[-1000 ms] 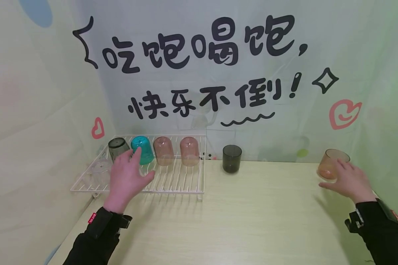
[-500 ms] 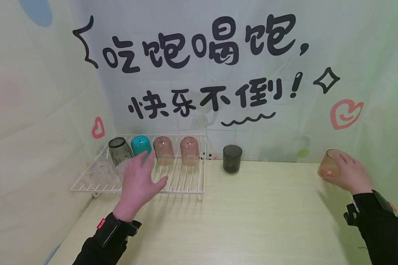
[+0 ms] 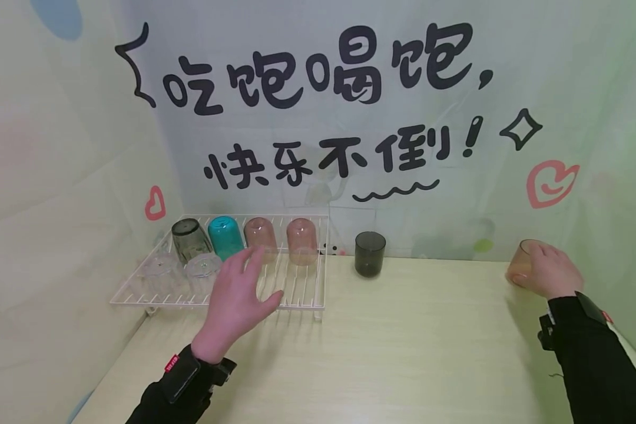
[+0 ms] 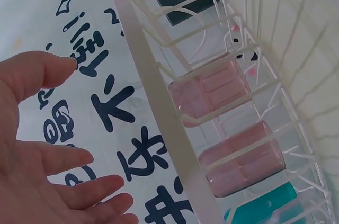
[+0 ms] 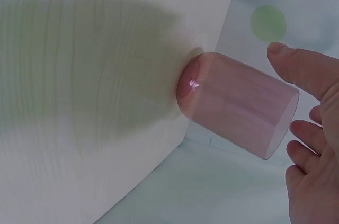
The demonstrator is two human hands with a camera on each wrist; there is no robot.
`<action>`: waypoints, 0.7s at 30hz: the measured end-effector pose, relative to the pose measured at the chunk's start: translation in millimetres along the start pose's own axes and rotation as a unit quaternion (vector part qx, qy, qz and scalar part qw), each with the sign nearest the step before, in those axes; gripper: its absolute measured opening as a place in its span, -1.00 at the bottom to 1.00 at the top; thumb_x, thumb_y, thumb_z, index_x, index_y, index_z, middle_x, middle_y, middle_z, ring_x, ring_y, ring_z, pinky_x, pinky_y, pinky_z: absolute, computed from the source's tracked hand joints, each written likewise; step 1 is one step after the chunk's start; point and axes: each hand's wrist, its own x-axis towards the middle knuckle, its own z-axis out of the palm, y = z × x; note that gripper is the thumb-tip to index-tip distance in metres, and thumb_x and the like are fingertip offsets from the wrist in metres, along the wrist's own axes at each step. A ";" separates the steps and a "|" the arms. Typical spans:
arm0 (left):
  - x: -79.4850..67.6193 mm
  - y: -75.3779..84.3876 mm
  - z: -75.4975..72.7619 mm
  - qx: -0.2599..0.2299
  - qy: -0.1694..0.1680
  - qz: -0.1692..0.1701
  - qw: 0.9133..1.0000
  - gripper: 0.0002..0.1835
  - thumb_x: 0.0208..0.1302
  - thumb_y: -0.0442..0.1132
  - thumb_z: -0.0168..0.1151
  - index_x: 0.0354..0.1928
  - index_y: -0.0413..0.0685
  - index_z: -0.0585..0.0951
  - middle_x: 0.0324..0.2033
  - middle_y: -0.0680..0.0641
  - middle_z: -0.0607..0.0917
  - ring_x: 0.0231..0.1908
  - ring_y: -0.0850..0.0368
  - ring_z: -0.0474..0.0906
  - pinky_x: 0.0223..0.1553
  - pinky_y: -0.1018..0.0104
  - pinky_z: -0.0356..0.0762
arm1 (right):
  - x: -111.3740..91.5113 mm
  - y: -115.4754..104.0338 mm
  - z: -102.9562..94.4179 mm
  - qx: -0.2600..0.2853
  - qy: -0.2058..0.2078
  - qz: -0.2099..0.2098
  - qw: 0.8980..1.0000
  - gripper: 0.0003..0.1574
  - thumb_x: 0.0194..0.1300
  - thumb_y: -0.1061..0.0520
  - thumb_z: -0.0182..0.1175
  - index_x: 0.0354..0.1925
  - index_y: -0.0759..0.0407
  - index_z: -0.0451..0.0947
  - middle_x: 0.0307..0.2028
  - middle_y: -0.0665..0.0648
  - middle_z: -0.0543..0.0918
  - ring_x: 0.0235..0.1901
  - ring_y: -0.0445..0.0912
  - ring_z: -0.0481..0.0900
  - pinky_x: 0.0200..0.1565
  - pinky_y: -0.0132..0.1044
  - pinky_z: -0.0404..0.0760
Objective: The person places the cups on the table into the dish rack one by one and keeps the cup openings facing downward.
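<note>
My left hand (image 3: 238, 300) hovers over the front of a white wire rack (image 3: 297, 307), thumb and fingers spread and holding nothing. On the rack stand upturned glasses: a grey one (image 3: 191, 241), a teal one (image 3: 225, 237), two pink ones (image 3: 261, 234) (image 3: 302, 241) and clear ones (image 3: 202, 266). In the left wrist view, the fingers (image 4: 100, 187) are apart from the rack. My right hand (image 3: 553, 271) is around the upper part of an upright pink glass (image 5: 238, 102) on the table. In the right wrist view, a gap shows between the thumb (image 5: 304, 68) and the glass.
A dark grey glass (image 3: 370, 254) stands upright on the light wooden table (image 3: 413, 341), to the right of the rack. Behind the table hangs a printed cloth backdrop (image 3: 318, 129) with large dark lettering. Cloth also closes off both sides.
My left hand has moved right over the rack, uncovering the teal glass and a clear one. My right hand has come in leftward around the pink glass, which stays in place.
</note>
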 end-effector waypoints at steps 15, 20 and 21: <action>-3.2 21.1 12.9 -0.005 -0.056 0.021 0.998 -0.07 -0.16 0.12 0.36 0.29 -0.14 0.30 0.18 -0.27 0.33 0.14 -0.17 0.24 0.06 -0.12 0.32 | 1.6 0.8 18.3 -0.006 0.032 0.014 0.999 -0.18 -0.07 0.12 0.30 0.07 0.51 0.20 -0.07 0.57 0.34 -0.09 0.39 0.29 -0.01 0.24 0.32; -4.6 29.0 15.2 -0.010 -0.075 0.021 0.997 -0.05 -0.14 0.13 0.34 0.33 -0.06 0.26 0.19 -0.26 0.33 0.14 -0.15 0.24 0.06 -0.09 0.33 | 0.5 -0.6 20.3 -0.023 0.032 0.033 0.999 -0.32 -0.02 0.18 0.23 0.03 0.48 0.25 -0.15 0.56 0.39 -0.21 0.39 0.36 -0.11 0.23 0.39; -5.0 30.6 15.4 -0.013 -0.080 0.020 0.996 -0.05 -0.14 0.13 0.34 0.34 -0.05 0.24 0.19 -0.26 0.33 0.15 -0.16 0.24 0.07 -0.09 0.32 | 0.1 -0.5 20.3 -0.030 0.029 0.035 0.999 -0.35 -0.02 0.19 0.23 0.01 0.49 0.27 -0.18 0.56 0.40 -0.23 0.39 0.36 -0.14 0.23 0.40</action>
